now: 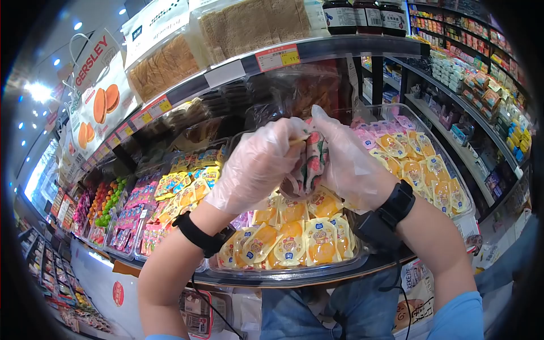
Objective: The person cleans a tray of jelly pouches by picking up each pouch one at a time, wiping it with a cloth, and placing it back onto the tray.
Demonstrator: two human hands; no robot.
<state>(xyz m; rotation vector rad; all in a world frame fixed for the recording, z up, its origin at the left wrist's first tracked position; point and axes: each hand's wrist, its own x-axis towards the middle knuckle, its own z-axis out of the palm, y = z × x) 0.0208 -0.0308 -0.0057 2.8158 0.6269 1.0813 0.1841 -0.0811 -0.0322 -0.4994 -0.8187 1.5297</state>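
Observation:
Both hands wear thin clear plastic gloves and meet in front of me at chest height. Between them is a small crumpled white piece (315,158) with a red strawberry and green leaf print; whether it is cloth or wrapping I cannot make out. My left hand (252,161) pinches its upper left side, with the fingers curled inward. On the other side my right hand (354,161) grips it, thumb raised at the top. Right below lies a clear plastic tray (294,277) filled with individually wrapped yellow-orange jelly cups (289,243).
Another clear tray (467,198) of wrapped jellies stands at the right. Colourful small packets (139,198) fill bins at the left. Overhead runs a shelf (226,73) with price tags, bagged bread loaves (255,28) and dark jars (365,17). Black wrist straps trail cables downward.

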